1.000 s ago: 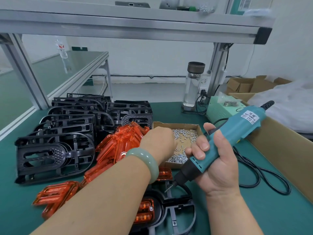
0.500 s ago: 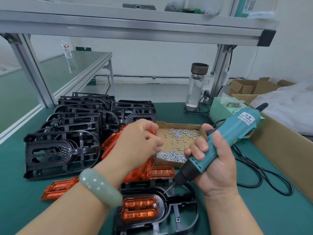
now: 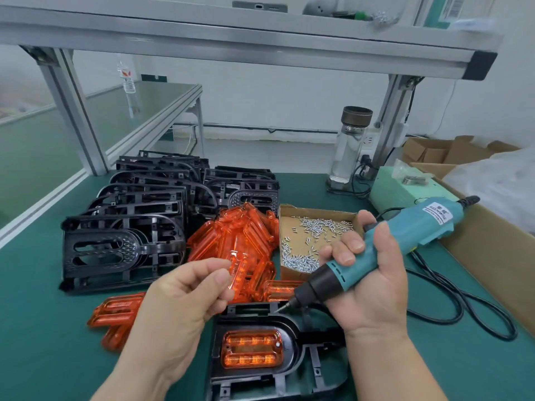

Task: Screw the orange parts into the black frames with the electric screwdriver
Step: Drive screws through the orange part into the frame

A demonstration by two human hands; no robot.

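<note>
A black frame (image 3: 254,380) lies in front of me on the green mat, with an orange part (image 3: 251,349) seated in its oval opening. My right hand (image 3: 367,285) grips the teal electric screwdriver (image 3: 405,235), tilted so that its bit points down-left just above the frame's top edge. My left hand (image 3: 185,296) hovers palm-up left of the bit, its thumb and fingertips pinched together on a screw too small to make out. Behind it lies the pile of orange parts (image 3: 237,235).
Stacks of black frames (image 3: 121,244) stand upright at the back left. A cardboard tray (image 3: 318,210) holds several screws. Loose orange parts (image 3: 115,311) lie at the left. A glass bottle (image 3: 348,146), a green power box (image 3: 399,189), the black cable (image 3: 463,308) and a large carton (image 3: 492,250) fill the right.
My left hand has drawn back from the screw tray, towards me and to the left, and turned palm-up with its fingertips pinched. The screwdriver has stayed over the frame.
</note>
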